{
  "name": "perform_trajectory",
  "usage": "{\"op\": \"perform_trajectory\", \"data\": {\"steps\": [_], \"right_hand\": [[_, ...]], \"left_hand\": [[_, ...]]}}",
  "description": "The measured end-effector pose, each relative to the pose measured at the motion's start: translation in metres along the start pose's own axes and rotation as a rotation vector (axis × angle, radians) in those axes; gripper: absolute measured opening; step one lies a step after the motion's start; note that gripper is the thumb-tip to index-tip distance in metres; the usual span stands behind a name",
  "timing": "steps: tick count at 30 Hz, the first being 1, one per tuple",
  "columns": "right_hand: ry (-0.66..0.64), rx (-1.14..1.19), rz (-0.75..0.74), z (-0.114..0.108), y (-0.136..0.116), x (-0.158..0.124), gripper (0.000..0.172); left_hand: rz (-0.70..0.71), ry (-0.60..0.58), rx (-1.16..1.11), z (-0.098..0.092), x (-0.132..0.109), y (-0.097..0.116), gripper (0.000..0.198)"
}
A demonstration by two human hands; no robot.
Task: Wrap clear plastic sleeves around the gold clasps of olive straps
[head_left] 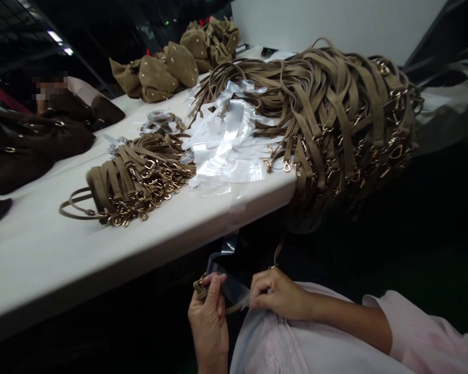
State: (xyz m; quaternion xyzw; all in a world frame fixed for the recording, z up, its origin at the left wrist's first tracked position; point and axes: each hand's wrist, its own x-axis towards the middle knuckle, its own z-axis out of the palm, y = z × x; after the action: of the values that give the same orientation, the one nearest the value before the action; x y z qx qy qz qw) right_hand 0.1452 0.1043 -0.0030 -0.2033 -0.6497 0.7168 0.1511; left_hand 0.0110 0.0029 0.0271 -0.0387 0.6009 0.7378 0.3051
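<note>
In front of my body, below the table edge, my left hand (209, 318) is closed, thumb against fingers, on a tan strap (200, 290) with a gold metal fitting. My right hand (281, 295) pinches the end of a clear plastic strip (232, 286). This strip stretches between both hands, and its upper part rises toward the table edge. Behind my right hand a thin piece of tan strap (278, 250) shows. On the table above lies a pile of clear and white plastic pieces (230, 145).
A large heap of tan straps (335, 104) with gold clasps hangs over the white table (140, 254) at right. A smaller strap bundle (136, 182) lies left. Tan bags (167, 70) stand behind, dark brown bags (31, 140) at far left. Another person is partly visible there.
</note>
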Motion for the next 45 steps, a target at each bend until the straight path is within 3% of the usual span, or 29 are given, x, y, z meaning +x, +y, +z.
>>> {"op": "perform_trajectory", "data": {"steps": [8, 11, 17, 26, 30, 33, 37, 41, 43, 45], "right_hand": [[0.137, 0.274, 0.211, 0.007, 0.002, 0.007, 0.051], [0.167, 0.356, 0.196, 0.009, -0.001, 0.010, 0.052], [0.189, 0.446, 0.196, 0.010, -0.008, 0.008, 0.050], [0.317, 0.468, 0.156, 0.000, -0.021, 0.010, 0.047], [0.366, 0.423, 0.152, 0.000, -0.020, 0.011, 0.051], [0.324, 0.423, 0.166, -0.002, -0.018, 0.012, 0.051], [0.233, 0.339, 0.177, -0.010, -0.008, 0.012, 0.057], [0.271, 0.206, 0.218, -0.017, -0.002, 0.007, 0.060], [0.283, 0.097, 0.156, -0.022, -0.009, 0.005, 0.053], [0.131, 0.014, -0.006, -0.028, -0.026, 0.004, 0.044]], "left_hand": [[-0.114, -0.216, 0.208, -0.008, -0.010, -0.009, 0.056], [-0.112, -0.257, 0.281, -0.007, -0.017, -0.016, 0.059], [0.007, -0.220, 0.439, -0.001, -0.026, -0.016, 0.062], [-0.038, -0.387, 0.519, 0.012, -0.041, -0.016, 0.048], [-0.016, -0.366, 0.509, 0.021, -0.042, -0.015, 0.043], [-0.058, -0.331, 0.407, 0.025, -0.037, -0.017, 0.043], [-0.104, -0.240, 0.266, 0.023, -0.023, -0.021, 0.050], [-0.147, -0.166, 0.185, 0.016, -0.005, -0.022, 0.047], [-0.197, -0.179, 0.205, 0.012, 0.006, -0.024, 0.041], [-0.293, -0.204, 0.258, 0.010, 0.018, -0.025, 0.035]]}}
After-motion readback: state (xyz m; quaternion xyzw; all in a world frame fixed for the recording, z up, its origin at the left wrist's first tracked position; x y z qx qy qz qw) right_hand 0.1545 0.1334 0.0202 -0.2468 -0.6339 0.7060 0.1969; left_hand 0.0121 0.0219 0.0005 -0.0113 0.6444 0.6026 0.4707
